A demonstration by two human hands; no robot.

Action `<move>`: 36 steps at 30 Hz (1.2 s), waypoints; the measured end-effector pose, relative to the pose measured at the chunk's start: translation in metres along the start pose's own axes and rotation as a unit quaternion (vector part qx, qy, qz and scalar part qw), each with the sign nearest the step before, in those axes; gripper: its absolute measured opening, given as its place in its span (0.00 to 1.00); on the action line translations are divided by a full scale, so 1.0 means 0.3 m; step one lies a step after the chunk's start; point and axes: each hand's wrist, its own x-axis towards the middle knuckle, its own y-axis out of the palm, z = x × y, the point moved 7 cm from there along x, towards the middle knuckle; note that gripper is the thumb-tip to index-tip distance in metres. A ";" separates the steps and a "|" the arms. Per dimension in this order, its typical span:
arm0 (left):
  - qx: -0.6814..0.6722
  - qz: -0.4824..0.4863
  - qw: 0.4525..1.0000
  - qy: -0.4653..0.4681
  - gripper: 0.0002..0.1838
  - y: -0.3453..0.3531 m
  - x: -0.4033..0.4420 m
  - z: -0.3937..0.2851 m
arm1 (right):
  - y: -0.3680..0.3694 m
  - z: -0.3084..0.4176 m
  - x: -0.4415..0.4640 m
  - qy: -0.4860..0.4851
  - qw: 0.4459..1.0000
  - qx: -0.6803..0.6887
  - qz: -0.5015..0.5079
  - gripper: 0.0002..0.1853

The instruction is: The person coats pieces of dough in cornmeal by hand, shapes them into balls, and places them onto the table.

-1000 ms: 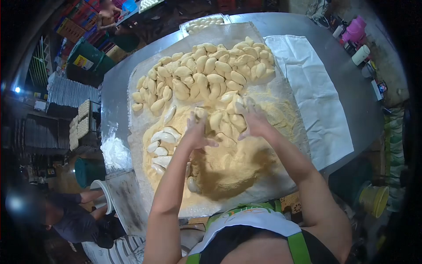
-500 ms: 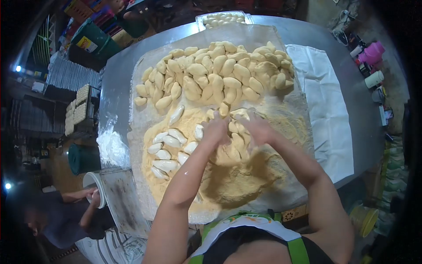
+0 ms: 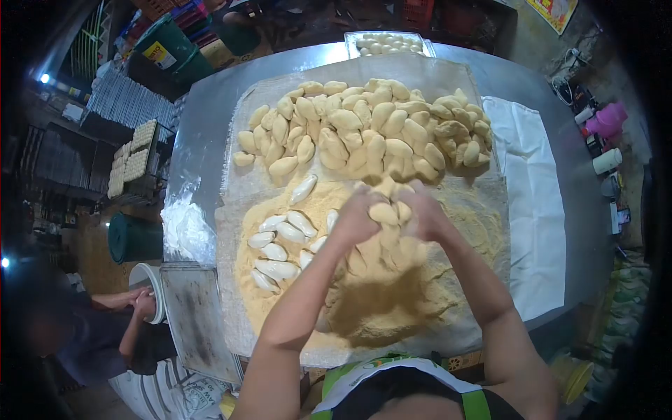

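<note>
My left hand (image 3: 355,215) and my right hand (image 3: 422,212) face each other, their fingers curled round several crumb-coated dough pieces (image 3: 384,213) between them. Below the hands lies a bed of yellow crumbs (image 3: 378,301), partly in shadow. A large pile of coated dough pieces (image 3: 343,120) fills the far part of the cloth (image 3: 420,68). To the left of my left hand, several white, uncoated dough pieces (image 3: 276,269) rest on the crumbs; my left forearm hides part of that area.
A tray of pale dough balls (image 3: 388,45) stands at the table's far edge. White cloth (image 3: 528,210) lies right, crumpled plastic (image 3: 187,227) left. At the lower left, a person (image 3: 105,336) has both hands at a white bucket (image 3: 155,294). A green bin (image 3: 133,238) is behind.
Both hands have drawn together and now clasp dough pieces between them. The view has shifted, and the person at the lower left has brought their hands together at the bucket.
</note>
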 end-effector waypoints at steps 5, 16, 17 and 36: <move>0.083 -0.063 0.995 -0.007 0.22 -0.398 0.147 -0.046 | -0.136 0.234 0.364 -0.069 0.995 -0.010 -0.075 0.31; -0.024 -0.162 0.976 -0.141 0.42 -0.599 0.347 0.388 | 0.094 0.200 0.894 -0.106 0.968 -0.153 -0.167 0.24; 0.035 -0.158 0.980 -0.117 0.43 -0.565 0.342 0.405 | 0.129 0.193 0.869 -0.126 0.943 -0.219 -0.216 0.23; 0.132 -0.067 0.975 -0.166 0.24 -0.148 -0.468 -0.090 | 0.132 -0.004 -0.111 0.071 0.996 0.041 0.031 0.25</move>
